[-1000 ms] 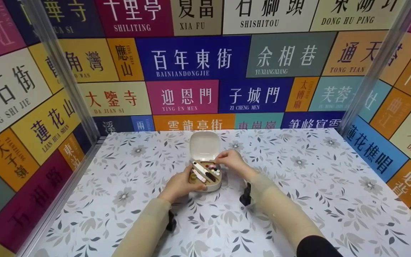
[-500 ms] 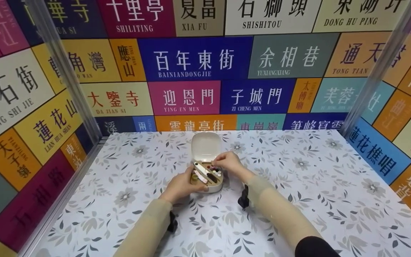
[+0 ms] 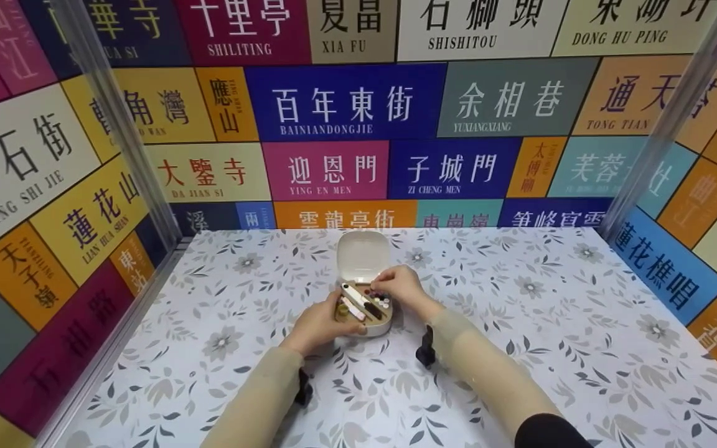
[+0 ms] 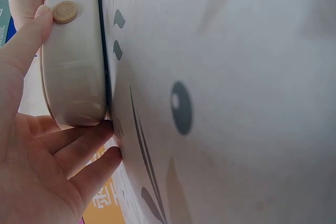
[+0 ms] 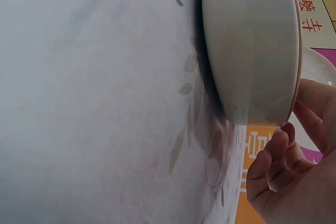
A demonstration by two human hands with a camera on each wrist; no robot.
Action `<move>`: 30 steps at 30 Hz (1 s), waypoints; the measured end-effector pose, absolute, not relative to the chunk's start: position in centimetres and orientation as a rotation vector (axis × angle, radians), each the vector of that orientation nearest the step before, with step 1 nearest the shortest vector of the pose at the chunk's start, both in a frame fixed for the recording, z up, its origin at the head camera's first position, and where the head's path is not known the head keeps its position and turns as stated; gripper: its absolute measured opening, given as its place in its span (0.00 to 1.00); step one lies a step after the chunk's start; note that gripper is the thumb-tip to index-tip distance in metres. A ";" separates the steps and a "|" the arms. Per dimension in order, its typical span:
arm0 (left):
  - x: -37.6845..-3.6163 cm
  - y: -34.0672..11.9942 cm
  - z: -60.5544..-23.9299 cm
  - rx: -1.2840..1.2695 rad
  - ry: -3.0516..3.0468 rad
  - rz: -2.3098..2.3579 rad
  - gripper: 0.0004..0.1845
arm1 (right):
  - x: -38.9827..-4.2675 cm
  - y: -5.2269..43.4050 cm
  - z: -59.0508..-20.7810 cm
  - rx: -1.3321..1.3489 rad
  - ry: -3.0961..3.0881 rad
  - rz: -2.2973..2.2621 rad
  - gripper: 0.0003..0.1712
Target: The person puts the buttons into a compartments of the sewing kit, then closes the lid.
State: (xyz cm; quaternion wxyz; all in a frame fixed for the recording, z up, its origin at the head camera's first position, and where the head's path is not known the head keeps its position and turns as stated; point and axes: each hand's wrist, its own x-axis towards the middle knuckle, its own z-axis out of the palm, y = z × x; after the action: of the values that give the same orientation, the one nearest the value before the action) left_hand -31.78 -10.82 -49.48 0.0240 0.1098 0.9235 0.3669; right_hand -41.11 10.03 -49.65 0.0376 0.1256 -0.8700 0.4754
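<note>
A small pale sewing box (image 3: 377, 330) stands on the table with its lid (image 3: 363, 255) raised. Its tan tray holds a white slim tool (image 3: 353, 292) and a pink-and-white piece (image 3: 352, 310), both lying diagonally, plus small dark and white bits (image 3: 383, 302) on the right. My left hand (image 3: 318, 323) grips the box's left side, thumb beside the round tan button (image 4: 65, 12) at its front. The fingers of my right hand (image 3: 405, 287) dip over the back right rim into the compartment; their tips are hidden, and I cannot tell whether they pinch anything.
A white tablecloth (image 3: 271, 280) with grey leaves and flowers covers the table. Colourful sign panels (image 3: 343, 102) rise behind and at both sides, with clear corner posts (image 3: 128, 124) at the back. Dark wrist devices (image 3: 425, 348) sit under both forearms.
My right hand has lowered slightly, its fingertips going deeper into the right compartment. The left hand keeps its grip on the box. The whole head view has shifted a little.
</note>
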 end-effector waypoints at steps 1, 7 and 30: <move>-31.8 -10.8 -49.5 0.346 2.863 1.131 0.61 | -41.1 10.1 -49.7 0.387 -2.665 1.447 0.05; -31.9 -10.5 -49.5 0.325 2.842 1.149 0.61 | -41.0 10.1 -49.9 0.369 -2.646 1.478 0.04; -31.9 -10.9 -49.5 0.299 2.841 1.120 0.61 | -39.3 12.0 -49.3 0.335 -2.511 1.661 0.08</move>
State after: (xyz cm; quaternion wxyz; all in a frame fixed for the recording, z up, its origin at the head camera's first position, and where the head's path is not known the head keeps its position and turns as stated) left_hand -31.93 -10.86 -49.55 0.0367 0.0975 0.9252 0.3649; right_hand -39.31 11.98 -49.35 0.0559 0.1105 -0.8276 0.5475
